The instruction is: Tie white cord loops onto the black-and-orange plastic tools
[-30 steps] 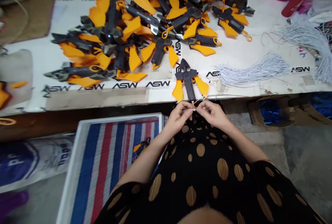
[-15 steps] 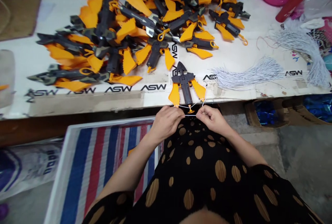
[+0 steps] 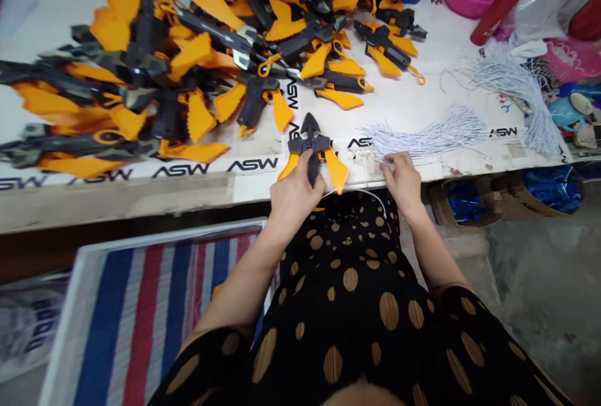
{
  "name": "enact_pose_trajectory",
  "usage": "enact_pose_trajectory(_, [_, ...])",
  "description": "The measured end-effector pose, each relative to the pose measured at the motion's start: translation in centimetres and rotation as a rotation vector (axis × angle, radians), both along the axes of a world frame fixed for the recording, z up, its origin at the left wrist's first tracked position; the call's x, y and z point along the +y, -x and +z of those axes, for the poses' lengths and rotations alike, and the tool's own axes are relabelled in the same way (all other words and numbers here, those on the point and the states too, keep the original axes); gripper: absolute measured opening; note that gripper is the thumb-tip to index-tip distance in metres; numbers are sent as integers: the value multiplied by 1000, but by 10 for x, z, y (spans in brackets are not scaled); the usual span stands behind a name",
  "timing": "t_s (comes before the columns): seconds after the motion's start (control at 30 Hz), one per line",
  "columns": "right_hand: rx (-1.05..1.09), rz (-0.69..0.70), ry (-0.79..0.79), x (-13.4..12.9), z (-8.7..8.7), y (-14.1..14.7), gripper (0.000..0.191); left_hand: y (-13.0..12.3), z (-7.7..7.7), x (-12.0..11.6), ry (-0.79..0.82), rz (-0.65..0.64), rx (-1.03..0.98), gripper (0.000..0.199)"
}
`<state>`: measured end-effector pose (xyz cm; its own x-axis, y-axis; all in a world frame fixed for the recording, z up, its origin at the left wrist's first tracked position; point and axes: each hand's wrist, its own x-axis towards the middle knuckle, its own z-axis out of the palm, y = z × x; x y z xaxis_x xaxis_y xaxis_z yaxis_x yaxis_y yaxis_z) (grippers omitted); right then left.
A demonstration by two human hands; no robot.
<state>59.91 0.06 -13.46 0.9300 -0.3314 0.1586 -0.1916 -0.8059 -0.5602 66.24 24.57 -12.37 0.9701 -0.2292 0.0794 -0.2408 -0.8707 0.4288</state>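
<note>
On a white ASW-printed worktable (image 3: pixel 399 102), a black-and-orange plastic toy (image 3: pixel 312 143) is held at the edge by the closed left hand (image 3: pixel 295 196). Cording appears in hand; the white cord (image 3: pixel 361 192) seems to need securing. The open right hand (image 3: pixel 401 183) is rested beside a bundle of white cords (image 3: pixel 422 136).

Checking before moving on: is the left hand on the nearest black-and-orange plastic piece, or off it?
On it: the left hand covers the lower end of the black-and-orange plastic piece, orange fins showing either side.
</note>
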Motion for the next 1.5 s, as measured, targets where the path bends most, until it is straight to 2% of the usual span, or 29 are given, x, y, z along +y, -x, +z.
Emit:
enact_pose_trajectory(0.07, [19,9,35,-4,-5,-6,20,8,-7,27,37,86,11,60])
enact_pose_trajectory(0.13, [9,42,52,-5,-8,-8,19,27,-19,67,101,187,-27,62])
enact_pose_trajectory(0.2, [-20,62,56,-7,-10,-8,20,56,-37,113,154,303,-81,65])
enact_pose_trajectory(0.27, [-75,66,20,-9,-11,-7,19,90,-58,159,136,449,-96,66])
enact_pose_trajectory(0.37, [-180,35,-96,-13,-15,-6,18,139,-85,212,76,670,0,69])
enact_pose_trajectory(0.47, [-199,-56,-201,-15,-20,-5,23,168,-103,240,-50,859,211,71])
enact_pose_trajectory(0.57, [-202,-99,-265,-17,-19,-5,29,168,-112,250,-88,852,329,72])
enact_pose_trajectory(0.67, [-266,-67,-235,-14,-10,-3,30,137,-107,243,-80,777,279,66])
enact_pose_trajectory(0.73, [-320,-17,-171,-5,-1,-2,26,98,-91,224,-37,684,140,57])
enact_pose_trajectory(0.83, [-364,137,-113,19,9,-3,20,21,-55,173,163,359,-221,40])
enact_pose_trajectory(0.93, [-355,324,-110,43,12,-3,18,-62,-24,114,253,140,-278,34])
enact_pose_trajectory(1.0, [-349,389,-106,52,13,0,18,-108,-14,83,255,131,-231,36])
enact_pose_trajectory(1.07, [-358,413,-97,53,16,7,17,-138,-12,62,209,197,-148,41])
enact_pose_trajectory(1.17, [-409,433,-117,49,24,20,16,-148,-15,49,179,245,-105,40])
enact_pose_trajectory(1.23, [-456,435,-175,45,28,26,14,-138,-15,48,227,236,-119,37])
enact_pose_trajectory(1.3, [-458,388,-273,42,28,24,10,-122,-12,49,339,252,-134,34])
enact_pose_trajectory(1.4, [-327,195,-526,35,16,8,16,-96,-7,48,700,325,-65,30])
enact_pose_trajectory(1.5, [-166,13,-787,23,-4,-18,32,-74,-2,41,1195,359,304,34])
